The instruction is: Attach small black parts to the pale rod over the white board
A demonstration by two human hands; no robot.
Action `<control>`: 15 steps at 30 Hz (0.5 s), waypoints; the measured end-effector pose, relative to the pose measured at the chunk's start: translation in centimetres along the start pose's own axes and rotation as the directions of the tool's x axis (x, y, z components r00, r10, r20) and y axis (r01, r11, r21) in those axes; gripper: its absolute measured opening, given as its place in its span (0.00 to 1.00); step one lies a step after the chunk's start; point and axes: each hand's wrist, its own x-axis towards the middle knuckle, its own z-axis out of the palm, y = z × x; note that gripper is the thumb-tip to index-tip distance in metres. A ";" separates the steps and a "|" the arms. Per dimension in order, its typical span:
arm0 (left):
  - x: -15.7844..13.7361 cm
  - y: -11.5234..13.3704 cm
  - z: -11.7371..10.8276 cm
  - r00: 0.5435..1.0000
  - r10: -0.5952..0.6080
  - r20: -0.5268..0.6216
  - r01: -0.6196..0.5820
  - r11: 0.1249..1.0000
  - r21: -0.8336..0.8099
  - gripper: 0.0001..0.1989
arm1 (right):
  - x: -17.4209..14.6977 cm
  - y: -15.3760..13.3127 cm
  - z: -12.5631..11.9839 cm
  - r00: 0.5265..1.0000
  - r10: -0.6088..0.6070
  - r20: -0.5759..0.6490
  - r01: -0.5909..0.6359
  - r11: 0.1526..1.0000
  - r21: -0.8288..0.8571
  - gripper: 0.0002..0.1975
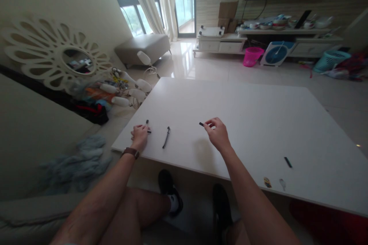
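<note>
My right hand (pixel 217 134) is raised over the middle of the white table, its thumb and fingertips pinching a short black stick-like piece (pixel 201 124). At the table's left end, my left hand (pixel 139 136) rests low with curled fingers. Small dark ends (pixel 147 121) stick out beside it; what its fingers hold is mostly hidden. Between the hands lies a slim dark stick (pixel 166 138) with a bent head. Farther right on the table is a flat black strip (pixel 288 162). Near the front edge lie a small yellow-and-black item (pixel 267 182) and a pale, clear-looking piece (pixel 282 183).
The white table (pixel 244 107) spans the space before my knees. Beyond its left end stands a lamp with several white shades (pixel 143 85), near a flower-shaped mirror frame (pixel 31 51). A pink basket (pixel 253 56) and a blue-and-white fan (pixel 276 53) stand by the far cabinet.
</note>
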 end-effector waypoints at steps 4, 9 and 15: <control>0.3 -0.2 0.0 1.000 -0.010 -0.006 0.010 1.000 -0.012 0.15 | -0.2 0.0 -0.2 1.000 0.003 0.002 -0.003 1.000 -0.004 0.06; 0.3 -0.2 -0.1 1.000 -0.023 -0.005 0.023 1.000 -0.009 0.15 | -0.2 0.1 -0.3 1.000 0.011 0.006 -0.011 1.000 -0.018 0.07; 0.0 0.4 -0.6 0.999 -0.033 0.022 0.033 0.999 0.009 0.17 | -0.2 0.2 -0.2 1.000 0.012 0.009 -0.012 1.000 -0.020 0.07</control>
